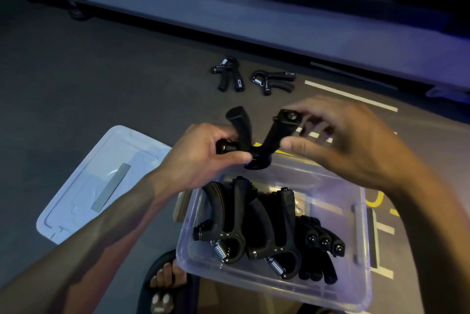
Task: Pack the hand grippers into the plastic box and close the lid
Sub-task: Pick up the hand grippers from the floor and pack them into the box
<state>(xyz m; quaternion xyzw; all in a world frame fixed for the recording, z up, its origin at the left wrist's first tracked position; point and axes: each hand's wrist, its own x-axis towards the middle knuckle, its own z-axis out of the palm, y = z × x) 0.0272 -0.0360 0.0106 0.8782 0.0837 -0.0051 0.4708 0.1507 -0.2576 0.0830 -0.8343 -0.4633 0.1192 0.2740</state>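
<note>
Both hands clamp one hand gripper (256,135) just above the plastic box's (361,257) far rim, left hand (203,158) at its knob, right hand (338,135) pinching a handle; handles point away, so it goes straight down.

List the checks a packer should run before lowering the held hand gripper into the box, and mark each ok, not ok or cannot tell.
1. Held hand gripper secure: left hand grips its base, right hand pinches one handle top: ok.
2. Plastic box open: ok.
3. Free space at the box's far end, beyond the packed grippers: ok.
4. Lid clear of the box, on the floor to the left: ok.
5. All grippers collected: not ok, two loose grippers lie on the floor.
6. Lid will shut over the stack: cannot tell.
</note>
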